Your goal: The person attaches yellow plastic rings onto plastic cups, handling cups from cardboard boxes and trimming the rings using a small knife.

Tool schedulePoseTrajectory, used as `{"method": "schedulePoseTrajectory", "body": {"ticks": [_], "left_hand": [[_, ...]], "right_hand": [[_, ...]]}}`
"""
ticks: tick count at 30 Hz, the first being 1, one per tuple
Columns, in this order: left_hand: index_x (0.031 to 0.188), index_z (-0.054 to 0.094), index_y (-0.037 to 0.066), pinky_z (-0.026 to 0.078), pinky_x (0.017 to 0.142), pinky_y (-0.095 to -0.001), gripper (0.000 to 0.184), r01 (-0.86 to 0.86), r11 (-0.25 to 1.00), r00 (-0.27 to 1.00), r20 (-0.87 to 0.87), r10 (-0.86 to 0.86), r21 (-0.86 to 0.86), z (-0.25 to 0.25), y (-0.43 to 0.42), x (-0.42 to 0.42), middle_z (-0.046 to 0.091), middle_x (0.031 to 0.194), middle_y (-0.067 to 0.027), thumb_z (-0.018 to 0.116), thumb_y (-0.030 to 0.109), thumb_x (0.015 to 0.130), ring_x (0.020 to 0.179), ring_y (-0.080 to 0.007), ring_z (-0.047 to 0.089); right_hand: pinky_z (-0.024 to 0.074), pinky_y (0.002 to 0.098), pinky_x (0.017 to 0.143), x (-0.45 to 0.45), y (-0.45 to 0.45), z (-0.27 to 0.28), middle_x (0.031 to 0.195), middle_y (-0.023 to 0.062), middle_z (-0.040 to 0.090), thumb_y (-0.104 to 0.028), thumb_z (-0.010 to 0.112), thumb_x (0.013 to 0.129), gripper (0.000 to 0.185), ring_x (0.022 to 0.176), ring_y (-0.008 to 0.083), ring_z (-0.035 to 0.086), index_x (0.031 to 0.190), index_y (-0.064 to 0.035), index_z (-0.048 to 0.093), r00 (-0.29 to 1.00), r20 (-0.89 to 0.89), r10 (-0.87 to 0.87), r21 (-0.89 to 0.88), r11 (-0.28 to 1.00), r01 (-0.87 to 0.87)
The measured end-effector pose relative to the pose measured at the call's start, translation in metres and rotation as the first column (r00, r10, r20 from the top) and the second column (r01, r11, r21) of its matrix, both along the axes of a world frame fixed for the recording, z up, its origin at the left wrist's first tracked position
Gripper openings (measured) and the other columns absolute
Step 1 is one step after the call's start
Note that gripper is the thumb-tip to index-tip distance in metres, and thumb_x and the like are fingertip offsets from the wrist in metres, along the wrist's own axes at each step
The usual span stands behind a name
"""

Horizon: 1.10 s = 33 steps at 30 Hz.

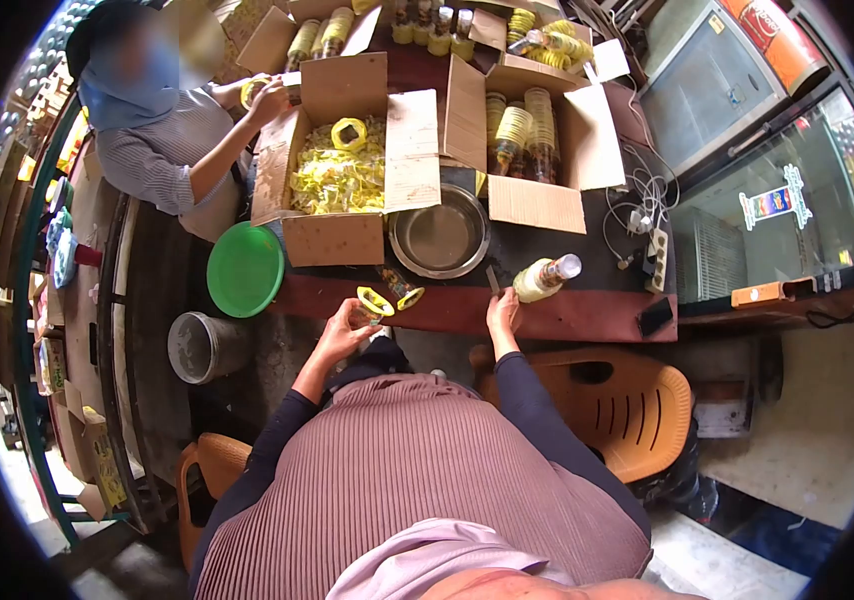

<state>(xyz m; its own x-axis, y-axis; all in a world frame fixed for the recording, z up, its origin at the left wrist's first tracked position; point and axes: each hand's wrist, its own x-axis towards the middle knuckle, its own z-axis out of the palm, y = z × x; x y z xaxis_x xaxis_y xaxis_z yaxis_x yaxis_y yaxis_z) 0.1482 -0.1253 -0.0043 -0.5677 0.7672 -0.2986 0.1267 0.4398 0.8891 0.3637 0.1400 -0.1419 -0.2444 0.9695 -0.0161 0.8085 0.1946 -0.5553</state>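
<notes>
My left hand is closed around a clear item with a yellow rim, held over the table's front edge. My right hand is closed on a small knife-like blade that points up and away from me. Just right of that hand, a bottle with a pale yellow wrapping lies tilted on the table. Another small yellow-rimmed piece rests near the table edge between my hands. A round metal bowl sits beyond them.
A cardboard box of yellow pieces stands behind the bowl, with a box of wrapped bottles at right. A green round lid and grey bucket are at left. A co-worker holds a yellow-rimmed piece. Cables and a power strip lie right.
</notes>
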Motion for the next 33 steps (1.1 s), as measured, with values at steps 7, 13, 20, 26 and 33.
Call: {"method": "schedulePoseTrajectory", "body": {"ticks": [7, 13, 20, 26, 33], "left_hand": [[0.117, 0.047, 0.004, 0.049, 0.075, -0.0245, 0.048, -0.066, 0.997, 0.998, -0.023, 0.066, -0.04, 0.0, -0.02, 0.01, 0.061, 0.095, -0.0017, 0.075, 0.013, 0.079, 0.083, -0.0067, 0.057], [0.117, 0.046, 0.004, 0.047, 0.068, -0.0218, 0.048, -0.101, 0.995, 0.993, 0.058, 0.1, 0.024, 0.001, -0.023, 0.026, 0.06, 0.091, -0.0006, 0.075, 0.012, 0.08, 0.077, -0.0039, 0.053], [0.118, 0.045, 0.003, 0.051, 0.081, -0.0311, 0.053, -0.055, 0.998, 0.998, 0.016, 0.055, 0.001, 0.007, -0.017, 0.048, 0.067, 0.096, -0.0102, 0.077, 0.016, 0.077, 0.089, -0.0152, 0.064], [0.118, 0.046, 0.004, 0.051, 0.08, -0.03, 0.055, -0.018, 0.995, 1.0, 0.015, 0.017, 0.095, 0.018, -0.001, 0.059, 0.066, 0.093, -0.0076, 0.079, 0.018, 0.076, 0.088, -0.0119, 0.063], [0.118, 0.047, 0.003, 0.047, 0.088, -0.0295, 0.057, 0.002, 0.936, 0.995, -0.094, 0.034, 0.352, 0.052, 0.036, 0.048, 0.062, 0.102, -0.0052, 0.08, 0.015, 0.073, 0.095, -0.0126, 0.059]], "right_hand": [[0.0502, 0.0469, 0.076, -0.012, 0.008, -0.004, 0.094, 0.0157, 0.066, -0.02, 0.066, 0.079, 0.02, 0.089, 0.036, 0.064, 0.093, -0.0068, 0.058, 0.986, 0.083, -0.144, -0.142, 0.978, 0.154], [0.0519, 0.0467, 0.074, -0.01, 0.011, 0.002, 0.09, 0.0179, 0.066, -0.019, 0.064, 0.079, 0.02, 0.086, 0.0369, 0.065, 0.09, -0.0032, 0.059, 0.984, 0.178, -0.005, -0.055, 0.998, 0.015], [0.0516, 0.0459, 0.072, 0.002, 0.013, 0.001, 0.088, 0.0168, 0.063, -0.016, 0.064, 0.079, 0.014, 0.085, 0.0356, 0.064, 0.086, -0.0042, 0.059, 0.97, 0.195, 0.149, 0.098, 0.981, -0.17], [0.0493, 0.0417, 0.069, 0.021, 0.005, -0.011, 0.081, 0.0131, 0.061, -0.018, 0.064, 0.082, 0.013, 0.078, 0.0303, 0.062, 0.084, -0.0061, 0.058, 0.959, -0.17, 0.226, -0.088, 0.966, -0.243], [0.0513, 0.0274, 0.069, 0.036, -0.028, 0.089, 0.088, 0.0074, 0.064, -0.006, 0.055, 0.093, 0.005, 0.074, 0.0126, 0.06, 0.096, -0.003, 0.052, 0.647, -0.759, -0.075, -0.484, 0.729, -0.484]]}}
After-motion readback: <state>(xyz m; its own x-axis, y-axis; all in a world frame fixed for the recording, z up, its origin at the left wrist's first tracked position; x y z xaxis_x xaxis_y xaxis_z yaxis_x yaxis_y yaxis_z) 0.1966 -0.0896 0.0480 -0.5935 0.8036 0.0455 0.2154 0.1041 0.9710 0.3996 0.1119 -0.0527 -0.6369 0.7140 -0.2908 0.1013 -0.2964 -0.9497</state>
